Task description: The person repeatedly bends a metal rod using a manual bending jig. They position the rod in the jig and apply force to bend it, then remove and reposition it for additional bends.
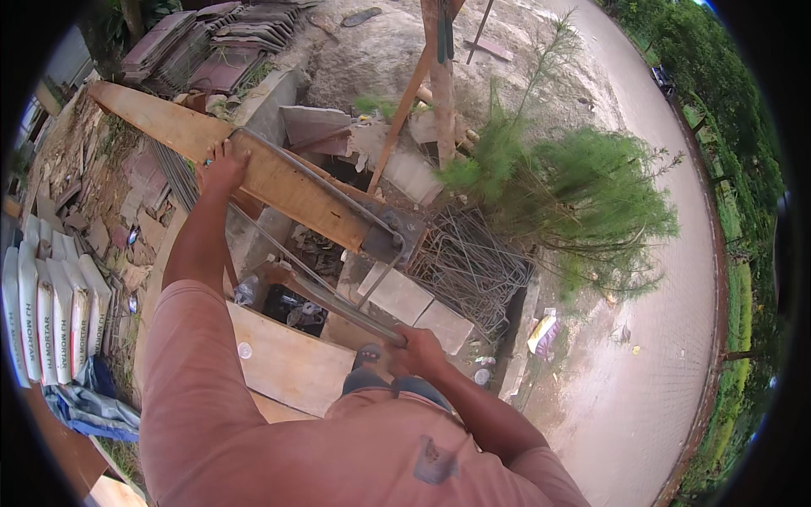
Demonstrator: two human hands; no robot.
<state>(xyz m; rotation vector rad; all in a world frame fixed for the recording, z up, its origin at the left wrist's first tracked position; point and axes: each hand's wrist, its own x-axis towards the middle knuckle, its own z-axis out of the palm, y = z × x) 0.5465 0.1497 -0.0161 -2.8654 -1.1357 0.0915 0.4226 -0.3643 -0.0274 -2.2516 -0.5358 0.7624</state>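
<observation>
Your right hand (pixel 416 351) closes around a bar (pixel 356 318); your left hand (pixel 223 171) lies fingers spread on the plank (pixel 308 203), any grip unclear. Along it, the rod (pixel 399 242) seems already partly bent; bends remaining can't be told.

"Where might a hand pass?"
"Over the pale concrete blocks (pixel 401 296), between the right hand (pixel 416 351) and wooden board (pixel 304 193)."
"And the obstacles?"
"A bent steel rod (pixel 381 278) spans that gap; tangled steel (pixel 473 266) crowds its right, with leafy branches (pixel 583 186) beyond."
</observation>
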